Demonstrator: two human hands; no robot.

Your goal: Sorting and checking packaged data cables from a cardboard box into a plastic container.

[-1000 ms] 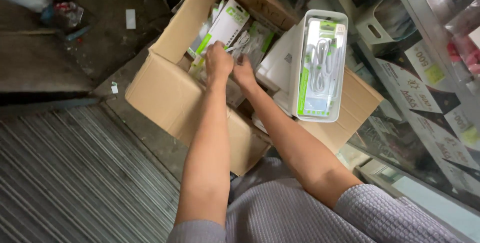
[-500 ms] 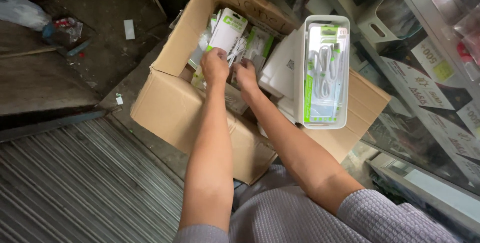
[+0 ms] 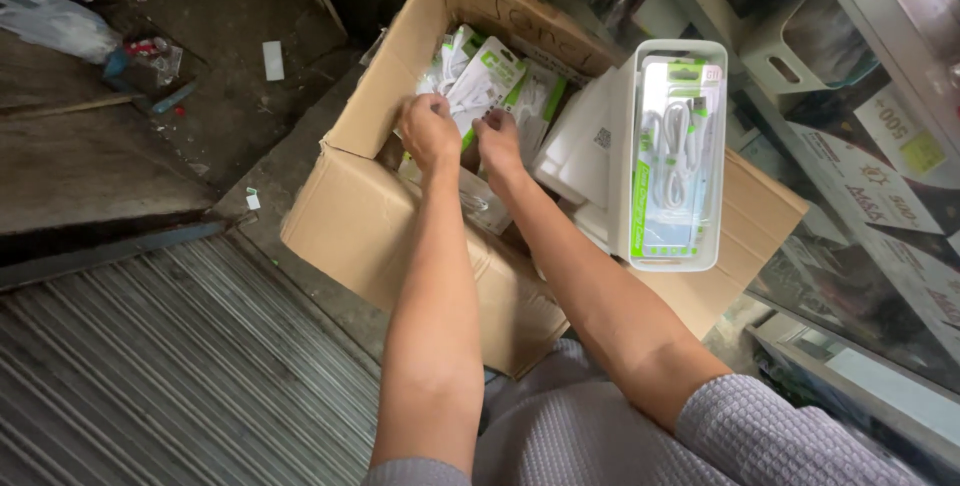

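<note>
An open brown cardboard box (image 3: 360,236) stands on the ground in front of me. It holds several white and green cable packages (image 3: 487,74). My left hand (image 3: 428,131) and my right hand (image 3: 497,138) reach into the box side by side, both closed on packages among the pile. What exactly each hand grips is partly hidden by the fingers. A white tray of cable packs (image 3: 672,156) stands upright at the box's right side, leaning by a white carton (image 3: 578,151).
A ribbed metal shutter (image 3: 150,366) lies at the lower left. Dirty ground with a plastic bag (image 3: 60,26) and litter is at the upper left. A glass display case (image 3: 870,196) with goods runs along the right.
Both hands have stayed in the box among the packages. The camera has shifted slightly, so the box sits a little higher and further right in view.
</note>
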